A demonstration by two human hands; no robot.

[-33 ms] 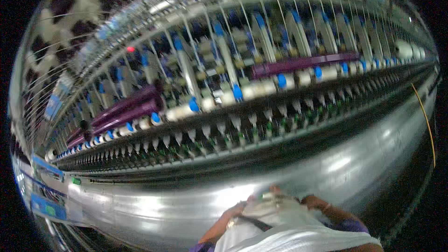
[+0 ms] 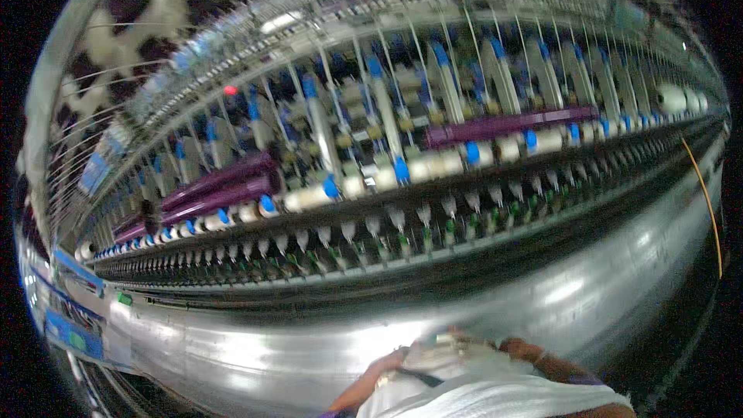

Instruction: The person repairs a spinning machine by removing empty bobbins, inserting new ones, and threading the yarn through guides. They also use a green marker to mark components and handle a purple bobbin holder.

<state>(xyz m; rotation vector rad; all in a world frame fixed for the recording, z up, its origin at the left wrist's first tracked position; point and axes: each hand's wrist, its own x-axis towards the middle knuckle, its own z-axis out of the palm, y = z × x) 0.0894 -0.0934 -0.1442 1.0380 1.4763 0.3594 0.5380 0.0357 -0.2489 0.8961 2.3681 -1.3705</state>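
Low in the view, a white apron or cloth bag point(image 2: 457, 371) hangs in front of my body, a dark strap across it. My left hand point(image 2: 393, 360) is at its left edge, seemingly touching the cloth. At its right edge is my right hand point(image 2: 523, 350), dark and blurred. The fingers of both hands are too smeared and hidden to show whether they grip the cloth. Beyond them runs a long spinning machine point(image 2: 402, 174) with white rollers and blue tabs, above a row of spindles point(image 2: 398, 220).
Purple tubes lie along the machine, a pair at left point(image 2: 220, 190) and one at right point(image 2: 511, 125). White yarn packages point(image 2: 681, 99) sit at the far right. A yellow cord point(image 2: 706, 201) runs near the right rim. Shiny metal floor point(image 2: 255, 348) lies between me and the machine.
The machine sits slightly lower and further right in the view, as the head view has shifted. Both hands appear a little lower, still beside the white cloth.
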